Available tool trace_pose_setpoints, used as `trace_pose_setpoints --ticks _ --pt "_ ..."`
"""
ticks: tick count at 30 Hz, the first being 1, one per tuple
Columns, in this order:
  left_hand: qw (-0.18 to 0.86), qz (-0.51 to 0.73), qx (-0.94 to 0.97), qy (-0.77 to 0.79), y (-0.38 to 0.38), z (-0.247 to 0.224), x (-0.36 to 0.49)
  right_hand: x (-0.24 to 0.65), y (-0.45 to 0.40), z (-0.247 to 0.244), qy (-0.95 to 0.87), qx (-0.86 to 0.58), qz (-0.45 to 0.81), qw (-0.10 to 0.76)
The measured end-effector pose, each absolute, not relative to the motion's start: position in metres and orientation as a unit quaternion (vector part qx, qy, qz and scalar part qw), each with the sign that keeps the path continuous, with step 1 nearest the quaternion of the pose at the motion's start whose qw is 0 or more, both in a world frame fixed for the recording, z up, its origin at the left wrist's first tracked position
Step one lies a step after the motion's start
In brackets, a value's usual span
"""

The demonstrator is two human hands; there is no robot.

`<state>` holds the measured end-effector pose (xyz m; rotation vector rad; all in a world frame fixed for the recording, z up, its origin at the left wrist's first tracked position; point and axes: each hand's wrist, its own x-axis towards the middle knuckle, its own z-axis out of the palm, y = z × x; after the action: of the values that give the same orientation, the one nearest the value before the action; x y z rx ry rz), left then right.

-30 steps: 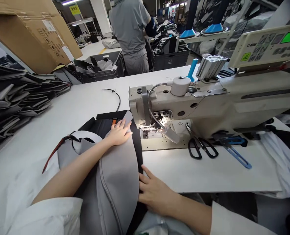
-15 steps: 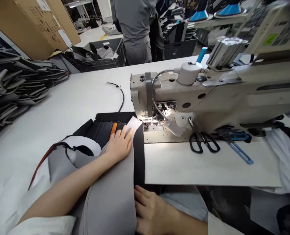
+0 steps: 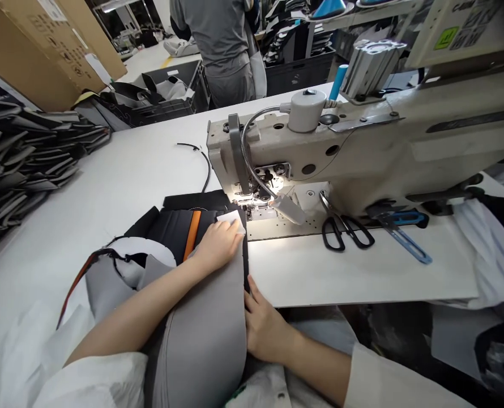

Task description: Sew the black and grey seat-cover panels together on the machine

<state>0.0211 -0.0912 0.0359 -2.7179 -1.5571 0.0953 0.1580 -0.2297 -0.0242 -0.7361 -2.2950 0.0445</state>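
Observation:
A grey and black fabric piece (image 3: 209, 323) with an orange strip (image 3: 192, 233) lies on the white table, its far right corner at the sewing machine's lit needle area. My left hand (image 3: 220, 243) rests on it near that corner, fingers curled over a small white patch (image 3: 231, 219). Along the piece's right edge, lower down, my right hand (image 3: 265, 326) grips the border, its fingertips partly under or behind the edge. The sewing machine (image 3: 303, 141) stands just beyond both hands.
Black-handled scissors (image 3: 347, 229) and a blue tool (image 3: 409, 241) lie right of the needle area. A black cord (image 3: 207, 170) lies behind the fabric. Stacked pieces (image 3: 26, 164) fill the left. Beyond the table are a cardboard box (image 3: 52, 51), a grey crate (image 3: 196, 85) and a person (image 3: 222, 51).
My left hand has curled its fingers over the white patch. My right hand has moved up along the fabric's edge. The grey layer now covers more of the black border, and the view has shifted slightly.

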Motion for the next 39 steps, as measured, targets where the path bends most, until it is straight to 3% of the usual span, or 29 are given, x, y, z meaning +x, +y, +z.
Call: trace_pose_setpoints --ticks 10,18,28,39 --pt "0.06 0.046 -0.896 -0.437 -0.097 0.031 0.031 0.167 -0.241 -0.028 -0.892 -0.283 0.036 0.35" --pt "-0.009 0.053 -0.904 -0.425 -0.092 0.041 0.028 0.169 -0.238 -0.027 -0.897 -0.279 0.048 0.34" --pt "0.051 0.076 -0.891 -0.444 -0.093 0.037 0.034 0.172 -0.236 -0.026 -0.894 -0.284 0.05 0.342" --pt "0.013 0.06 -0.89 -0.453 -0.081 0.039 0.039 0.177 -0.227 -0.026 -0.89 -0.287 0.069 0.347"
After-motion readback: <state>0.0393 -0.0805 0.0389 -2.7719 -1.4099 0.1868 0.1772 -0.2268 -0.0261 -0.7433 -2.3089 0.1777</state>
